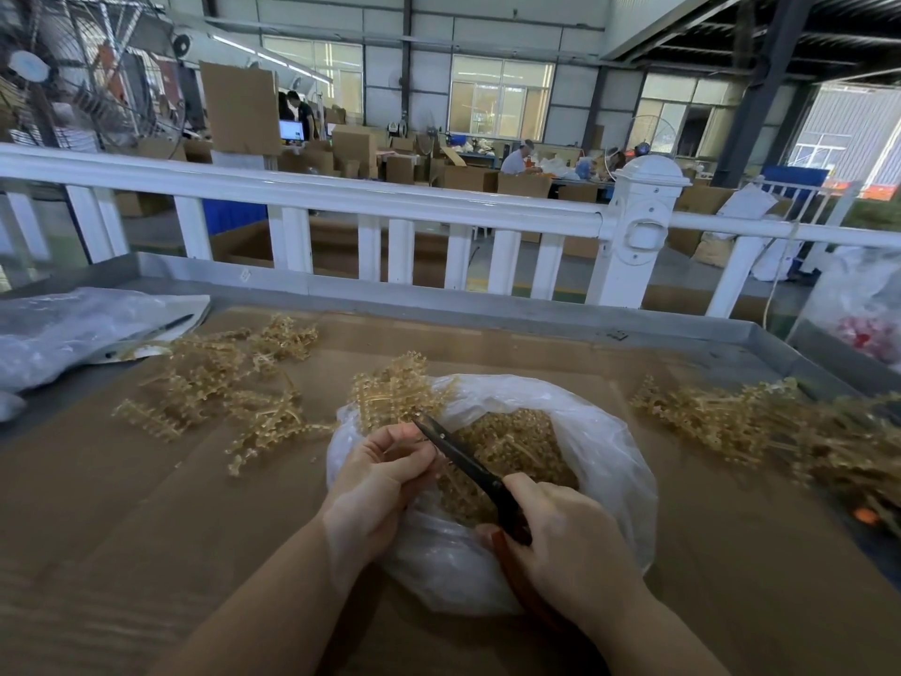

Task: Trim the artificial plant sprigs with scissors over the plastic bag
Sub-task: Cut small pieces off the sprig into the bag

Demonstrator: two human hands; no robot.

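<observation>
right hand [568,539] grips scissors [463,456], handles hidden; left hand [375,485] pinches sprig [390,397].

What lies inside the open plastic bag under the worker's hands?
The plastic bag holds a heap of tan trimmed sprig pieces. The scissors, left hand and right hand cover part of the heap, and its depth is hidden.

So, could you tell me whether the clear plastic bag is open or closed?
Open: the clear plastic bag gapes upward, showing tan trimmed pieces inside.
</observation>
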